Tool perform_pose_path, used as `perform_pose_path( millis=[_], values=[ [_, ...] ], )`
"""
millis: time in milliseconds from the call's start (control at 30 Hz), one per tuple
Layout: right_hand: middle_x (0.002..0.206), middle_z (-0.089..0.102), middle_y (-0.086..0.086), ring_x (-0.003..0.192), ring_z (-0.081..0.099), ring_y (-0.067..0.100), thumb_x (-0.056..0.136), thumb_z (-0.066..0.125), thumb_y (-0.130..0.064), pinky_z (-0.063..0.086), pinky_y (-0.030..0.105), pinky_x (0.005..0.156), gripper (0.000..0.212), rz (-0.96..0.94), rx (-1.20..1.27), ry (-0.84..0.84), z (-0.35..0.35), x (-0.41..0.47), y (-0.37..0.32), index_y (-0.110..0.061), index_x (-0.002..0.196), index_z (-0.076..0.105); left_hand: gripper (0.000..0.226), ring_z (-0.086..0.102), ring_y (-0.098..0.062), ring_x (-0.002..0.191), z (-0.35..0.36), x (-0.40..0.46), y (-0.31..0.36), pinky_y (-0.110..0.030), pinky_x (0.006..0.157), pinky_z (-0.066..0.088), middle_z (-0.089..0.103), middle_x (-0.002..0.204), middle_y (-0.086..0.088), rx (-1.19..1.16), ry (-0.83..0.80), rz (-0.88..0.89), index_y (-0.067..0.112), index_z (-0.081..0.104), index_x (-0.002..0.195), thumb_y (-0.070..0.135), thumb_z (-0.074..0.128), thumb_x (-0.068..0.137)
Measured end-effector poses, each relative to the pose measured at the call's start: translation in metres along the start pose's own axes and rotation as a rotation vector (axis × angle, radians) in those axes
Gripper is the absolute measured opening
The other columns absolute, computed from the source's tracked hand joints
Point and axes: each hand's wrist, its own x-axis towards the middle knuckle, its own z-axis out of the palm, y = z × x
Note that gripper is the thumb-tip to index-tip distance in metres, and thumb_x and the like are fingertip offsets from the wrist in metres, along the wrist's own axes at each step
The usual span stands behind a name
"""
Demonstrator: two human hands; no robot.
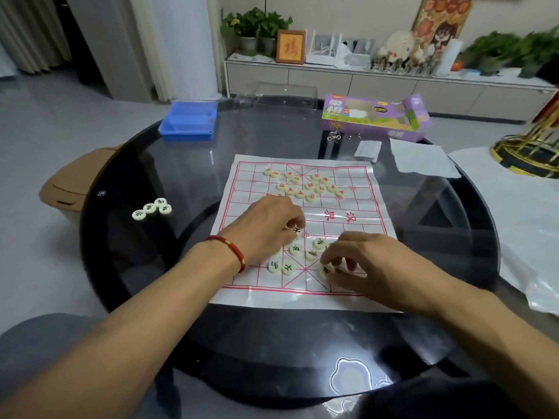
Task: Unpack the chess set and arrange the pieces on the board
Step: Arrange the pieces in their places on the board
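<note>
Hands pinch black pieces: left hand (270, 224), right hand (357, 263). Seat each squarely on board (357, 219) line crossings.

Board (357, 285) mid-table; four pieces (152, 208) left of it, tray (187, 124) behind-left, box (375, 117) behind-right.

This is a home living room. A long low sideboard (363, 83) runs along the far wall, carrying potted plants (255, 27), a framed red-character picture (290, 46) and small ornaments. Curtains (27, 31) hang at left, and a round glass counter (181, 182) stands on pale floor tiles.
</note>
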Motion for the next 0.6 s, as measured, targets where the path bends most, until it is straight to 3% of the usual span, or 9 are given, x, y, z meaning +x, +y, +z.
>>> perform_pose_path(
  millis=[133,267,367,500,600],
  values=[
    [0.102,0.062,-0.016,0.082,0.059,0.006,0.098,0.058,-0.041,0.052,0.024,0.073,0.020,0.027,0.053,0.071,-0.007,-0.002,0.003,-0.032,0.114,0.068,0.027,0.054,-0.008,0.097,-0.002,0.006,-0.007,-0.015,0.082,0.044,0.065,0.117,0.004,-0.035,-0.068,-0.041,0.025,0.066,0.124,0.023,0.064,0.097],
    [0.098,0.064,-0.018,0.081,0.060,0.005,0.099,0.058,-0.034,0.043,0.012,0.066,0.016,0.030,0.090,0.108,-0.009,0.008,0.000,-0.030,0.109,0.070,0.032,0.056,-0.005,0.099,-0.011,-0.001,-0.008,-0.008,0.075,0.040,0.063,0.116,0.010,-0.117,-0.013,-0.072,0.028,0.064,0.129,0.023,0.063,0.098],
    [0.099,0.064,-0.019,0.081,0.060,0.002,0.099,0.060,-0.030,0.043,0.007,0.065,0.017,0.039,0.134,0.129,-0.010,0.026,-0.014,-0.030,0.112,0.071,0.033,0.057,-0.005,0.103,-0.025,-0.018,-0.022,-0.016,0.087,0.044,0.064,0.122,0.009,-0.074,0.059,-0.117,0.029,0.065,0.128,0.016,0.062,0.098],
    [0.106,0.067,-0.016,0.083,0.063,0.000,0.098,0.062,-0.026,0.046,0.007,0.063,0.020,-0.051,0.194,0.134,-0.021,0.076,-0.054,-0.029,0.116,0.071,0.031,0.063,-0.019,0.104,-0.043,-0.045,-0.074,-0.035,0.094,0.053,0.068,0.114,0.000,0.059,0.273,-0.358,0.024,0.072,0.116,0.007,0.063,0.092],
    [0.099,0.070,-0.011,0.082,0.065,0.009,0.093,0.065,-0.023,0.054,0.025,0.071,0.016,-0.132,0.168,0.204,-0.013,0.138,-0.086,-0.024,0.108,0.072,0.037,0.059,-0.032,0.115,-0.056,-0.058,-0.120,-0.046,0.098,0.052,0.064,0.121,-0.009,0.151,0.332,-0.590,0.029,0.071,0.117,0.010,0.069,0.085]
  ],
)
